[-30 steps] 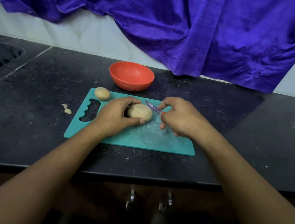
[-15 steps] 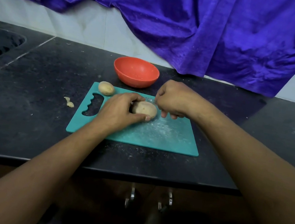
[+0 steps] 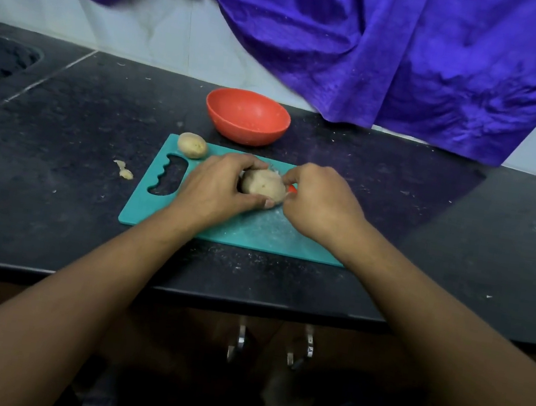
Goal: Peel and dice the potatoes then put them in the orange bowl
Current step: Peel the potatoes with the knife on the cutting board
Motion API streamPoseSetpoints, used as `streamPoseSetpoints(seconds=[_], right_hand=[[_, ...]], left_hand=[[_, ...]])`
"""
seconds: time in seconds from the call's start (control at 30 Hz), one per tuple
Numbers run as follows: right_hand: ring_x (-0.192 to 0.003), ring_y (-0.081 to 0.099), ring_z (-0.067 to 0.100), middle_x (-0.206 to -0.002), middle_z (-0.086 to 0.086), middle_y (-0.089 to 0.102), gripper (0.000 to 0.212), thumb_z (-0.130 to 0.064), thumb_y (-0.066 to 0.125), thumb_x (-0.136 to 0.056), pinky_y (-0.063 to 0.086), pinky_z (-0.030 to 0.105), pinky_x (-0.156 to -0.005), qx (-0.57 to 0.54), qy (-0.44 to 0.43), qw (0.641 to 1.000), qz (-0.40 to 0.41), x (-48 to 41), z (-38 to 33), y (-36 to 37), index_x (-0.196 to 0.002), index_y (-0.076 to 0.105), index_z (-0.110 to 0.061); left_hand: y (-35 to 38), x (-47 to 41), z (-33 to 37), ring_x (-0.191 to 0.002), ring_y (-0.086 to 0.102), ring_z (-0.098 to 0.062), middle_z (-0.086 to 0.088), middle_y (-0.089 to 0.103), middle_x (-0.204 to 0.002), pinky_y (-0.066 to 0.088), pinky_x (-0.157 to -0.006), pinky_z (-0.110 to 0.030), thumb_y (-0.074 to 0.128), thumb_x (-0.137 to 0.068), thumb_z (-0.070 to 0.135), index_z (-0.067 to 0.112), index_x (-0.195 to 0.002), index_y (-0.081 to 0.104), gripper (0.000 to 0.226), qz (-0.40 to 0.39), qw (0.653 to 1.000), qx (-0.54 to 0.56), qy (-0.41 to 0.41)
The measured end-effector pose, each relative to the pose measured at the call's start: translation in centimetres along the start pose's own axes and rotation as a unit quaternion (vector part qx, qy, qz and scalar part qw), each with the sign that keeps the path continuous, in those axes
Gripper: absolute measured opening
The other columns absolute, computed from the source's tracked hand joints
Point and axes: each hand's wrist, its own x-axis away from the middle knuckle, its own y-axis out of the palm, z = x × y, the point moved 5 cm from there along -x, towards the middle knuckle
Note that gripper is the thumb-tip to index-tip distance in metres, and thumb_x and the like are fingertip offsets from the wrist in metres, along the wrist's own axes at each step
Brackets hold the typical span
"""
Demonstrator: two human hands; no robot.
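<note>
Your left hand (image 3: 220,189) clamps the potato (image 3: 263,186) on the board (image 3: 255,232). Your right hand (image 3: 321,207) curls round a mostly hidden tool (image 3: 292,189) against it. Peeling looks barely begun. The second potato (image 3: 192,145), beyond your left hand, is unpeeled. The bowl (image 3: 245,132), beyond both hands, holds nothing.

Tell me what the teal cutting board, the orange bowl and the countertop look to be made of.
The teal cutting board looks like matte plastic, with uniform colour, a moulded grip cutout and pale scuffs. The orange bowl is probably plastic or melamine, since it is smooth and evenly coloured with a soft sheen. The countertop looks like polished dark stone, perhaps granite, with a speckled surface and faint reflections.
</note>
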Motion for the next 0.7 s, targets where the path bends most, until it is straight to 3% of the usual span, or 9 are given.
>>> streamPoseSetpoints(seconds=[0.23,0.47,0.57,0.7], right_hand=[[-0.102,0.064,0.030,-0.112,0.006,0.069,0.036,-0.019,0.054,-0.097,0.048,0.036,-0.075,0.039,0.001,0.999,0.028,1.6,0.3,1.6,-0.130,0.065,-0.025],[-0.084,0.058,0.027,-0.095,0.004,0.062,0.033,-0.024,0.045,-0.105,0.049,0.040,-0.067,0.010,-0.002,0.999,0.039,2.6,0.8,2.0,-0.136,0.052,-0.021],[-0.075,0.048,0.024,-0.086,0.002,0.053,0.014,-0.024,0.042,-0.105,0.034,0.038,-0.059,0.044,0.038,0.998,-0.002,2.3,0.9,2.1,-0.115,0.046,-0.015],[-0.078,0.049,0.021,-0.077,-0.003,0.040,0.008,-0.024,0.040,-0.105,0.037,0.038,-0.067,0.098,0.055,0.992,-0.058,1.7,0.4,1.7,-0.101,0.046,-0.022]], left_hand=[[0.1,-0.1,-0.2,-0.103,0.065,-0.012,0.012,0.071,-0.118,0.053,-0.088,-0.038,0.086,-0.070,0.054,0.032,-0.129,0.067,0.066,0.005,1.000,-0.005,-0.004],[0.1,-0.1,-0.1,-0.101,0.064,-0.012,0.012,0.071,-0.116,0.052,-0.085,-0.036,0.087,-0.069,0.056,0.030,-0.126,0.068,0.065,0.011,1.000,-0.006,-0.002],[0.1,-0.2,-0.3,-0.095,0.064,-0.012,0.013,0.071,-0.110,0.054,-0.082,-0.037,0.086,-0.069,0.057,0.029,-0.123,0.069,0.063,0.011,1.000,-0.001,-0.003],[0.2,-0.3,-0.4,-0.093,0.063,-0.012,0.012,0.072,-0.109,0.052,-0.078,-0.035,0.085,-0.069,0.058,0.027,-0.122,0.069,0.063,0.013,1.000,-0.006,0.000]])
